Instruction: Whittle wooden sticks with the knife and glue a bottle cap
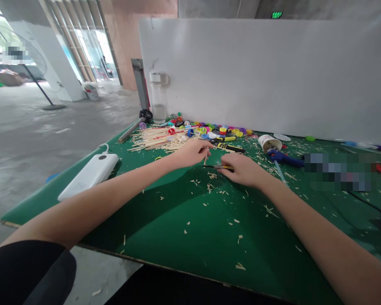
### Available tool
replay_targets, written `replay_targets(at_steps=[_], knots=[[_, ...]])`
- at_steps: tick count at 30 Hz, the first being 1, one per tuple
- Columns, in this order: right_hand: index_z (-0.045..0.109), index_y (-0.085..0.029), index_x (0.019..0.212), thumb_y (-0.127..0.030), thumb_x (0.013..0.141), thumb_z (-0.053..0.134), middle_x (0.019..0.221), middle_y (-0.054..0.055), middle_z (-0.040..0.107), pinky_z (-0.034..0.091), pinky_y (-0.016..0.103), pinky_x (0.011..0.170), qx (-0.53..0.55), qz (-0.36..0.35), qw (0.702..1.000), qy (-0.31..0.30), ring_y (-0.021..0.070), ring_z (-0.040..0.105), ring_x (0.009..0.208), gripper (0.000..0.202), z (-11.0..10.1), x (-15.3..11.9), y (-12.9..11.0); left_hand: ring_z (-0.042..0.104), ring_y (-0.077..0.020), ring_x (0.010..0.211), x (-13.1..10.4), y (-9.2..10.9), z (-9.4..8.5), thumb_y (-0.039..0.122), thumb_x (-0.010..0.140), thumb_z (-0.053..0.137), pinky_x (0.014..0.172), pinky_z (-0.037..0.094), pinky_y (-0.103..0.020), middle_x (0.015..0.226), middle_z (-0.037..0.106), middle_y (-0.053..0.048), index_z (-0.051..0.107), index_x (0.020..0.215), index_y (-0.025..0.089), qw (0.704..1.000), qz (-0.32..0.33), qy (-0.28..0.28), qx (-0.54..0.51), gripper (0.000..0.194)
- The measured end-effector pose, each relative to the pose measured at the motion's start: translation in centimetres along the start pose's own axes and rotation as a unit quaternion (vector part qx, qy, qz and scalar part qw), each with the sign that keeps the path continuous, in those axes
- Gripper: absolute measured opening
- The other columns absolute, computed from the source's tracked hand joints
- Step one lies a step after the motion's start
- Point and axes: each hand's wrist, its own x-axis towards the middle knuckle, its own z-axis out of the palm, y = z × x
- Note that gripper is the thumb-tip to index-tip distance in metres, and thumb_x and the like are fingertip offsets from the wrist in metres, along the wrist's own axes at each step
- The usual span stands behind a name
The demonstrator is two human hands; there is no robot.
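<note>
My left hand (193,153) is closed in a pinch on a thin wooden stick (205,159), which points down toward the table. Just right of it, my right hand (241,169) wraps round a knife (224,167) with a yellow and black handle. Its narrow dark blade points left and lies close to the lower end of the stick; whether they touch I cannot tell. Pale wood shavings (210,186) are scattered on the green tabletop (178,250) beneath both hands.
Behind my hands lie a heap of wooden sticks (155,139), colourful bottle caps (222,131) and yellow-black pliers (230,147). A white power bank (90,176) lies left, a tipped paper cup (269,143) and blue glue gun (285,159) right. A clear bottle (159,99) stands before the white board (266,76).
</note>
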Motion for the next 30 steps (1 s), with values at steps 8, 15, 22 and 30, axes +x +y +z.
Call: replay_targets(at_steps=[8, 15, 22, 30], knots=[[0.034, -0.022, 0.072, -0.034, 0.087, 0.044, 0.074, 0.004, 0.051, 0.032, 0.029, 0.059, -0.019, -0.007, 1.000, 0.014, 0.0167, 0.045, 0.069, 0.022, 0.2, -0.1, -0.1, 0.066, -0.0119, 0.076, 0.3, -0.3, -0.2, 0.017, 0.087, 0.038, 0.070, 0.052, -0.023, 0.095, 0.070, -0.011, 0.059, 0.110, 0.009, 0.994, -0.033, -0.047, -0.093, 0.032], [0.033, -0.022, 0.070, -0.034, 0.086, 0.046, 0.072, 0.003, 0.050, 0.031, 0.029, 0.059, -0.017, -0.013, 1.000, 0.007, 0.0164, 0.045, 0.069, 0.023, 0.6, 0.3, 0.2, 0.065, -0.0118, 0.081, 0.3, 0.1, -0.1, 0.018, 0.088, 0.036, 0.070, 0.053, -0.022, 0.095, 0.067, -0.012, 0.058, 0.104, 0.009, 0.982, -0.047, -0.073, -0.169, 0.029], [0.036, -0.022, 0.070, -0.035, 0.084, 0.050, 0.069, 0.001, 0.051, 0.031, 0.029, 0.057, 0.037, 0.001, 0.999, -0.023, 0.0150, 0.045, 0.063, 0.024, 0.5, 1.3, 0.7, 0.064, -0.0133, 0.082, 0.3, -0.1, -0.2, 0.021, 0.088, 0.036, 0.071, 0.053, -0.026, 0.096, 0.066, -0.011, 0.059, 0.105, 0.010, 0.983, -0.024, -0.086, -0.161, 0.030], [0.048, -0.021, 0.074, -0.035, 0.082, 0.053, 0.072, 0.004, 0.057, 0.031, 0.030, 0.057, 0.048, 0.031, 0.996, -0.061, 0.0161, 0.050, 0.065, 0.017, 0.7, 2.3, 0.4, 0.062, -0.0109, 0.072, 0.4, -0.5, -0.2, 0.020, 0.087, 0.037, 0.067, 0.050, -0.025, 0.090, 0.068, -0.007, 0.061, 0.103, 0.014, 0.993, 0.015, -0.078, -0.089, 0.029]])
